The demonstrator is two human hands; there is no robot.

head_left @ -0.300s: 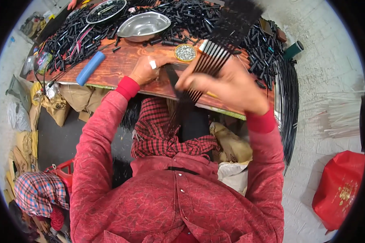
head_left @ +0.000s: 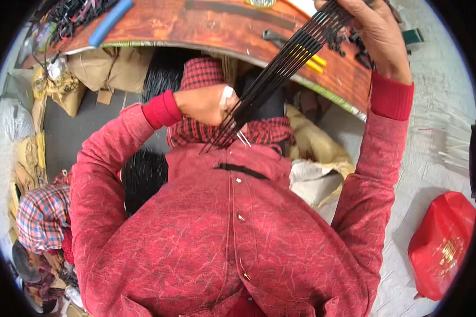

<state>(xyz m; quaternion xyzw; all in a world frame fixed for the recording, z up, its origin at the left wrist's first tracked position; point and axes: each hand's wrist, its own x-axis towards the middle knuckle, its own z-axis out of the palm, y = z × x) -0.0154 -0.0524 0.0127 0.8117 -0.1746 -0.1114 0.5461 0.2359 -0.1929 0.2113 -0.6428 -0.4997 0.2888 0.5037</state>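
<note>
A bundle of long thin black rods (head_left: pixel 280 68) slants across my front, from the upper right down over my lap. Around its upper end my right hand (head_left: pixel 378 31) is closed, above the right part of the table; part of that end is cut off by the top edge. Nearer my lap, my left hand (head_left: pixel 209 105), with a white wrap on a finger, is closed on the lower part of the bundle. Its fingertips are hidden behind the rods. Thin ends, some pale and shiny, stick out below that hand.
The reddish wooden table (head_left: pixel 158 24) carries a blue roll (head_left: pixel 111 22), a flat dark strip (head_left: pixel 238 13), a dark-handled tool (head_left: pixel 275 37) and yellow sticks (head_left: pixel 314 63). Sacks (head_left: pixel 317 137) lie below. A red bag (head_left: pixel 443 245) stands right; another person's plaid sleeve (head_left: pixel 42 216) shows left.
My view has tilted downward. My left hand has come off the table to the bundle's lower end. My right hand has moved up and right with the rods, now slanting in a narrower bunch.
</note>
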